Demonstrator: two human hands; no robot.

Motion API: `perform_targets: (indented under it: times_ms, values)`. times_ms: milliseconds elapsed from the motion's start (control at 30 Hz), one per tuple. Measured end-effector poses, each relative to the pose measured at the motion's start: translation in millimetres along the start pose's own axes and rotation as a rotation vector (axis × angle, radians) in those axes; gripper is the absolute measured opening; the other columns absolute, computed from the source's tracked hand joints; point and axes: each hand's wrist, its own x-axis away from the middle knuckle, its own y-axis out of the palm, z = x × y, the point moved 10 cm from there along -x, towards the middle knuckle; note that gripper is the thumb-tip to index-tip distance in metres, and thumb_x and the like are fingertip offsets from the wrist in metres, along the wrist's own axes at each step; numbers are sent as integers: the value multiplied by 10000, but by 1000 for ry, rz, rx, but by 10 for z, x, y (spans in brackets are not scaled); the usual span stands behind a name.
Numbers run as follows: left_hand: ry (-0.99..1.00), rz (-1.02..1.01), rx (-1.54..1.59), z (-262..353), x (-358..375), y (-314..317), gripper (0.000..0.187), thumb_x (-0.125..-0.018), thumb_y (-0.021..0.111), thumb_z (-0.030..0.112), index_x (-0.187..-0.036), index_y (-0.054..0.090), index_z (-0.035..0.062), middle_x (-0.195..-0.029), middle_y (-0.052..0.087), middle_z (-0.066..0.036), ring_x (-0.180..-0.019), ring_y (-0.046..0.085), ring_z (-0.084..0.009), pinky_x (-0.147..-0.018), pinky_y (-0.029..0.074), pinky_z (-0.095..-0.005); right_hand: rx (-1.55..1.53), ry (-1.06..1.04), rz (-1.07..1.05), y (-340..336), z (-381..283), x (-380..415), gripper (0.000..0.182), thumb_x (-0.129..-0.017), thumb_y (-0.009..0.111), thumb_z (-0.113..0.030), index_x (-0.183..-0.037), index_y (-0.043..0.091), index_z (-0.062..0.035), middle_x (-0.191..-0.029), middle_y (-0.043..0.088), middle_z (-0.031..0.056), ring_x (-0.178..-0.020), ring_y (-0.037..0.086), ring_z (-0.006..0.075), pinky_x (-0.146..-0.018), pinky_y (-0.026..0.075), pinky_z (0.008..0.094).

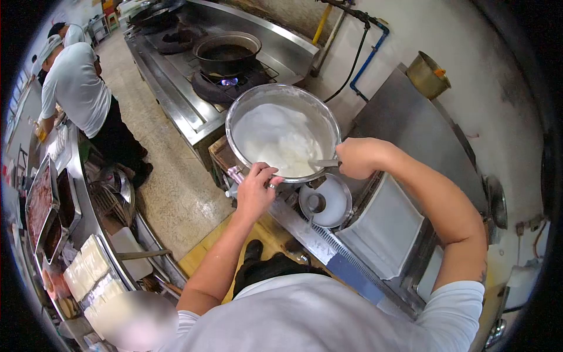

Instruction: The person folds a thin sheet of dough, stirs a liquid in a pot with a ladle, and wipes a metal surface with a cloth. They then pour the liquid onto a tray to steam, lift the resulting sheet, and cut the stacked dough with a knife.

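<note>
A large metal bowl (230,130) holds a white, thick liquid (275,132). My left hand (258,189) is on the near rim of the bowl, with the fingers bent over the edge and a ring on one finger. At the right rim, my right hand (359,158) is closed round the handle of a metal utensil (324,163). The utensil's far end reaches into the white liquid. Just below the bowl, a smaller bowl (333,202) with white contents and a ladle stands on the counter.
Behind the bowl, a dark pot (227,51) sits over a lit burner on the steel stove (176,97). A white tray (384,226) lies on the right. A brass-coloured pot (428,75) stands by the wall. At the left, a person (79,91) bends over a counter with metal trays (44,202).
</note>
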Motion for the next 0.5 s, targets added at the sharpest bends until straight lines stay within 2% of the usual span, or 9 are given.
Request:
perform_targets:
  times_ms: [133, 200, 233, 267, 333, 433, 500]
  values:
    - [4, 11, -11, 14, -5, -2, 245, -887, 775, 274, -1056, 742, 99, -1113, 660, -75, -874, 704, -295, -729, 563, -403, -84, -170, 100, 167, -101, -207, 275, -913, 602, -185, -977, 737, 46, -956, 714, 291, -939, 711, 433, -827, 570, 495]
    - [6, 19, -19, 11, 12, 14, 243, -889, 774, 271, -1058, 743, 100, -1120, 660, -76, -871, 704, -294, -728, 563, -402, -232, -34, 158, 216, -240, -137, 231, -813, 595, -71, -925, 741, 68, -966, 723, 299, -928, 735, 407, -799, 594, 485]
    - [13, 24, -21, -6, 14, 29, 242, -890, 772, 270, -1060, 743, 100, -1122, 659, -77, -867, 704, -294, -726, 562, -402, -213, -31, 225, 288, -334, -151, 214, -812, 606, -64, -919, 745, 58, -962, 724, 295, -931, 740, 394, -802, 599, 482]
    - [20, 29, -24, -13, 13, 35, 240, -892, 771, 268, -1062, 743, 100, -1125, 658, -78, -864, 704, -295, -725, 562, -401, -157, -17, 274, 331, -438, -140, 212, -817, 621, -48, -954, 751, 48, -956, 741, 252, -911, 748, 381, -776, 611, 466]
    - [-8, 11, -22, 18, 4, 15, 241, -893, 770, 264, -1066, 742, 99, -1123, 660, -80, -862, 704, -300, -725, 561, -404, -66, 72, 502, 468, -488, -223, 230, -833, 640, -59, -1014, 753, 26, -960, 749, 198, -889, 756, 367, -737, 623, 439]
    - [-27, -6, -19, 12, 17, 28, 242, -891, 772, 257, -1070, 740, 97, -1119, 663, -84, -863, 703, -309, -726, 559, -411, 12, 180, 549, 621, -339, -262, 225, -868, 636, -90, -1038, 746, 6, -971, 744, 166, -892, 758, 355, -738, 628, 412]
    - [-28, -6, -28, 11, 12, 33, 242, -889, 774, 253, -1068, 739, 93, -1115, 665, -85, -867, 703, -315, -728, 558, -415, 84, 114, 499, 648, -213, -264, 210, -875, 635, -99, -1016, 750, 5, -981, 740, 165, -904, 759, 343, -755, 627, 411]
